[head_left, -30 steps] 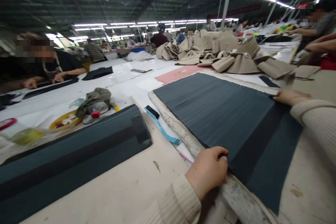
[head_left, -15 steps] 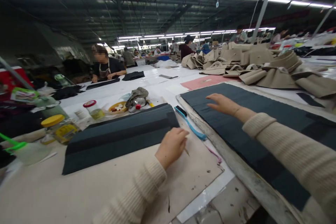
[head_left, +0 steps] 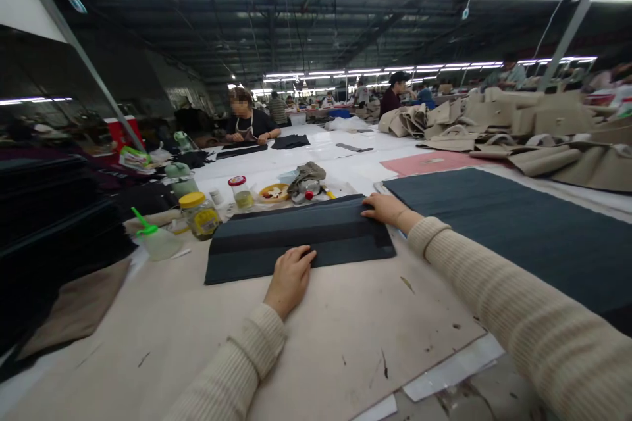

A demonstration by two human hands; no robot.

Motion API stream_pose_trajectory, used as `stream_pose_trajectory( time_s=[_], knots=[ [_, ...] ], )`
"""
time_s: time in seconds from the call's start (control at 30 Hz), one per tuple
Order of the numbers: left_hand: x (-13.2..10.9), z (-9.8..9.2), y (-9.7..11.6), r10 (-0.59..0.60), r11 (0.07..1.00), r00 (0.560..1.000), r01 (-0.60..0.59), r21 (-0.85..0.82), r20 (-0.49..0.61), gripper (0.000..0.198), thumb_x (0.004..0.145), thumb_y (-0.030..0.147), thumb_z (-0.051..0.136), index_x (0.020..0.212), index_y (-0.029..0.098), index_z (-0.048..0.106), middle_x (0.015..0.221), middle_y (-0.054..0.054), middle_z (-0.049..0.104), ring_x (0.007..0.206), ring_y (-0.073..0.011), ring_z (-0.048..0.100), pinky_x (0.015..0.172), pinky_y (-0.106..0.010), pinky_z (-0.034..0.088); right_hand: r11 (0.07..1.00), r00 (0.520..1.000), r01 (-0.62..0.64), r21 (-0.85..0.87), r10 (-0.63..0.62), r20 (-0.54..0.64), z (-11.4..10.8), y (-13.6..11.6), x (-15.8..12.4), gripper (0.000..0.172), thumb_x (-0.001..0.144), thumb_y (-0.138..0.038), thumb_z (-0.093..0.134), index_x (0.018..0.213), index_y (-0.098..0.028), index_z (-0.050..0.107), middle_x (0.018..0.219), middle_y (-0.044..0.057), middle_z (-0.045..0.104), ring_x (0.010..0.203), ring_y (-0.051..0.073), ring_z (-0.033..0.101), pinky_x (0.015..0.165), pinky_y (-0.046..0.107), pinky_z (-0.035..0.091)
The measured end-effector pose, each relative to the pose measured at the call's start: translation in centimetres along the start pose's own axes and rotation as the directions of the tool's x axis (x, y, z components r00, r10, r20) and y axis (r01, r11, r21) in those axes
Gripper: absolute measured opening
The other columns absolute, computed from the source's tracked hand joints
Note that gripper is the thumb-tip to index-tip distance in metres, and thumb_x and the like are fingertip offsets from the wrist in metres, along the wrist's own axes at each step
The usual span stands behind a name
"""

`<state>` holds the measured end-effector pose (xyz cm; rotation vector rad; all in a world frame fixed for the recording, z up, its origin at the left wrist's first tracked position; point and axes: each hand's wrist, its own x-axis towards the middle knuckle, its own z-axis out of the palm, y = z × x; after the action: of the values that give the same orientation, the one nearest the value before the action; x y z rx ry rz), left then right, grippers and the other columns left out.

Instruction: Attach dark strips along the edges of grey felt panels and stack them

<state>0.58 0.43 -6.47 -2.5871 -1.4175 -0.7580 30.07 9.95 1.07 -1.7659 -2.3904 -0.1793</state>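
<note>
A stack of dark blue-grey fabric panels (head_left: 257, 237) lies on the beige board (head_left: 345, 342) in front of me, with a darker band along it. My left hand (head_left: 291, 279) rests at the near edge, its fingers loosely bent and laid on the top panel. At the far right corner, the fingers of my right hand (head_left: 388, 208) reach across the edge and touch the panel, thumb a little apart. Whether they pinch the cloth is hard to see. My right forearm hides most of the blue-handled brush.
To the right lies a large dark fabric pile (head_left: 494, 223). Behind the panels stand a yellow-lidded jar (head_left: 201, 216), a red-lidded jar (head_left: 241, 192) and an orange dish (head_left: 274, 193). A green-tipped bottle (head_left: 158, 240) is at left. Beige bag pieces (head_left: 548, 115) and a co-worker (head_left: 249, 122) are farther back.
My right hand has moved left from the large pile onto the panel stack's corner. My left hand has shifted to the stack's near edge, its fingers now laid on cloth. The view turned left.
</note>
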Motion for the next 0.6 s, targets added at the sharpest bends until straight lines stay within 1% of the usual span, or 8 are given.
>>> stream_pose_trajectory(
  time_s=[0.2,0.27,0.33,0.4,0.47,0.5,0.53,0.6],
  knots=[
    [-0.1,-0.2,-0.3,0.004,0.999,1.000,-0.005,-0.048,-0.016,0.034,0.082,0.013,0.041,0.111,0.023,0.057,0.119,-0.007,0.054,0.110,-0.0212,0.046,0.089,-0.041,0.040,0.999,0.993,-0.027,-0.040,0.022,-0.115,-0.3,-1.8,-1.4,0.024,0.079,-0.032,0.055,0.093,-0.015,0.065,0.093,0.012,0.061,0.093,0.024,0.055,0.084,0.035,0.039],
    [-0.2,-0.2,-0.3,-0.005,0.997,1.000,0.003,-0.078,-0.018,0.032,0.082,0.013,0.041,0.109,0.023,0.057,0.119,-0.006,0.055,0.109,-0.0211,0.047,0.090,-0.041,0.040,0.999,0.987,-0.041,-0.034,0.035,-0.159,-0.8,-2.3,-1.9,0.019,0.078,-0.027,0.056,0.089,-0.014,0.065,0.091,0.012,0.061,0.091,0.025,0.054,0.083,0.037,0.039],
    [-0.2,-0.3,-0.4,-0.022,0.991,0.999,0.016,-0.133,-0.039,0.033,0.083,0.013,0.040,0.111,0.021,0.054,0.116,-0.006,0.056,0.109,-0.0204,0.048,0.091,-0.040,0.040,0.999,0.979,-0.040,-0.025,0.034,-0.200,-1.4,-3.3,-3.1,0.015,0.079,-0.024,0.054,0.087,-0.015,0.064,0.093,0.011,0.060,0.093,0.024,0.053,0.083,0.037,0.039],
    [-0.1,-0.4,-0.4,-0.062,0.973,0.994,0.040,-0.229,-0.088,0.041,0.082,0.012,0.039,0.122,0.020,0.043,0.118,-0.008,0.054,0.106,-0.0180,0.051,0.091,-0.038,0.041,1.000,0.971,0.025,0.007,-0.023,-0.237,-1.6,-4.9,-5.3,0.014,0.080,-0.021,0.052,0.088,-0.017,0.063,0.097,0.009,0.059,0.095,0.021,0.052,0.085,0.034,0.039],
    [0.0,-0.6,-0.5,-0.141,0.937,0.979,0.085,-0.338,-0.145,0.053,0.081,0.010,0.039,0.132,0.021,0.028,0.120,-0.008,0.049,0.098,-0.0150,0.055,0.087,-0.034,0.045,0.985,0.957,0.155,0.077,-0.131,-0.259,-1.1,-7.0,-8.3,0.014,0.082,-0.019,0.048,0.087,-0.019,0.061,0.096,0.007,0.059,0.093,0.018,0.053,0.083,0.031,0.041],
    [0.0,-0.7,-0.5,-0.187,0.919,0.968,0.112,-0.379,-0.168,0.057,0.081,0.010,0.039,0.134,0.022,0.022,0.121,-0.009,0.047,0.093,-0.0139,0.056,0.084,-0.032,0.047,0.968,0.949,0.219,0.123,-0.183,-0.256,-0.5,-8.1,-9.9,0.015,0.082,-0.019,0.047,0.086,-0.020,0.061,0.092,0.006,0.060,0.088,0.018,0.054,0.079,0.030,0.043],
    [0.1,-0.8,-0.5,-0.224,0.905,0.957,0.135,-0.404,-0.183,0.060,0.080,0.010,0.040,0.135,0.023,0.019,0.121,-0.009,0.046,0.090,-0.0134,0.057,0.082,-0.031,0.048,0.955,0.948,0.253,0.155,-0.213,-0.236,0.1,-9.1,-11.4,0.015,0.082,-0.018,0.046,0.085,-0.021,0.061,0.089,0.006,0.061,0.084,0.018,0.055,0.076,0.030,0.044],
    [0.1,-1.1,-0.6,-0.263,0.900,0.944,0.166,-0.403,-0.199,0.061,0.079,0.010,0.041,0.135,0.023,0.019,0.119,-0.010,0.043,0.088,-0.0141,0.057,0.081,-0.031,0.049,0.936,0.954,0.257,0.242,-0.206,-0.219,1.4,-10.7,-13.9,0.016,0.080,-0.016,0.047,0.082,-0.023,0.061,0.085,0.005,0.061,0.080,0.018,0.056,0.072,0.030,0.045]
  ],
)
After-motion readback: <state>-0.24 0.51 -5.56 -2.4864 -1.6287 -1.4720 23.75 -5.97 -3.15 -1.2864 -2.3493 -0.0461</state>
